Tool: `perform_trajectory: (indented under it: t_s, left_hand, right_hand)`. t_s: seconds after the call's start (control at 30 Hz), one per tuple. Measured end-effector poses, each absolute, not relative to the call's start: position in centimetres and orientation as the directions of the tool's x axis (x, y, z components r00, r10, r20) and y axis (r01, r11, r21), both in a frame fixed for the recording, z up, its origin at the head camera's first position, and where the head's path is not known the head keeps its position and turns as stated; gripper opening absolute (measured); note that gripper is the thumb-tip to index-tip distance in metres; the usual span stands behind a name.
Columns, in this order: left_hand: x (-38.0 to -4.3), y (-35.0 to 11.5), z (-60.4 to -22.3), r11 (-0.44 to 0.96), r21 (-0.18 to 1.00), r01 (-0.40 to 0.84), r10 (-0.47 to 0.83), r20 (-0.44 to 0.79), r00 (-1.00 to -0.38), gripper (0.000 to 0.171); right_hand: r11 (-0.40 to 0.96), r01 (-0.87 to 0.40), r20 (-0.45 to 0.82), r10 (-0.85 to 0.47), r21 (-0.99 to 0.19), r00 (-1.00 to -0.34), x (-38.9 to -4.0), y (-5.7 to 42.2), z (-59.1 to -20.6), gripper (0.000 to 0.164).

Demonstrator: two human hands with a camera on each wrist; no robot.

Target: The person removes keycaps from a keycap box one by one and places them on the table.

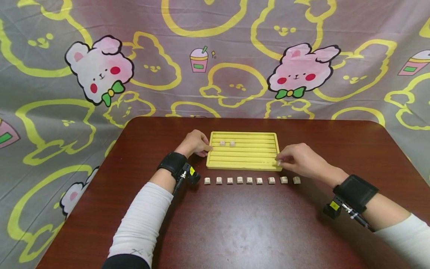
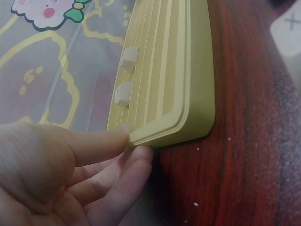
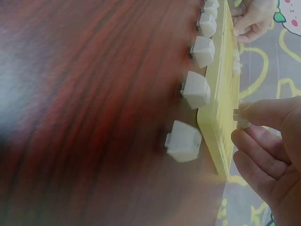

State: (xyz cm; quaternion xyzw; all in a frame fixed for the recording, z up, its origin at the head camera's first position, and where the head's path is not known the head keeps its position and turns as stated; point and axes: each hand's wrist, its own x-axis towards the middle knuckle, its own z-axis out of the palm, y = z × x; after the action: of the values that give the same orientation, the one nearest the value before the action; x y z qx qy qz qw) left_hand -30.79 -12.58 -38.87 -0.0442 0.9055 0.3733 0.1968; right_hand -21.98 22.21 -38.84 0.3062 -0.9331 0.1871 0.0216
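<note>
A shallow yellow ridged tray point(image 1: 248, 152) lies flat on the table. My left hand point(image 1: 196, 143) pinches its left edge, thumb on the rim point(image 2: 157, 126) and fingers beneath, as the left wrist view shows. Two pale keycaps, one point(image 1: 222, 143) beside the other point(image 1: 232, 144), sit on a slot toward the tray's left side. At the tray's right end, my right hand point(image 1: 300, 160) pinches another small white keycap point(image 3: 241, 117) between thumb and fingers. The marking on this held keycap is hidden.
Several white keycaps stand in a spaced row along the tray's near side, from a left one point(image 1: 207, 181) to a right one point(image 1: 296, 180). The dark brown table point(image 1: 235, 224) is glossy. A patterned curtain point(image 1: 235, 82) hangs behind it.
</note>
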Motion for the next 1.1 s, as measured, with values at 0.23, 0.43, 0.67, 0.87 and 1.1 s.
perform_trajectory:
  t_s: [0.23, 0.43, 0.67, 0.87, 1.1]
  left_hand:
    - [-30.9, -12.6, -38.9, 0.707, 0.669, -0.229, 0.072, -0.391, -0.918, 0.021]
    - [-30.9, -12.6, -38.9, 0.703, 0.669, -0.242, 0.065, -0.399, -0.915, 0.022]
    - [-30.9, -12.5, -38.9, 0.700, 0.666, -0.256, 0.056, -0.409, -0.911, 0.023]
    - [-30.9, -12.5, -38.9, 0.711, 0.661, -0.240, 0.063, -0.400, -0.914, 0.024]
    - [-30.8, -12.5, -38.8, 0.697, 0.674, -0.243, 0.065, -0.397, -0.915, 0.024]
  right_hand:
    - [0.740, -0.566, 0.170, -0.544, -0.364, -0.822, -21.3, 23.6, -39.2, 0.017]
    - [0.758, -0.550, 0.176, -0.524, -0.349, -0.833, -20.8, 24.4, -39.3, 0.019]
    - [0.768, -0.539, 0.182, -0.509, -0.345, -0.841, -20.3, 25.0, -39.3, 0.019]
    - [0.770, -0.528, 0.183, -0.497, -0.357, -0.848, -19.6, 25.5, -39.4, 0.017]
    - [0.790, -0.490, 0.183, -0.455, -0.368, -0.871, -18.8, 26.3, -39.4, 0.020]
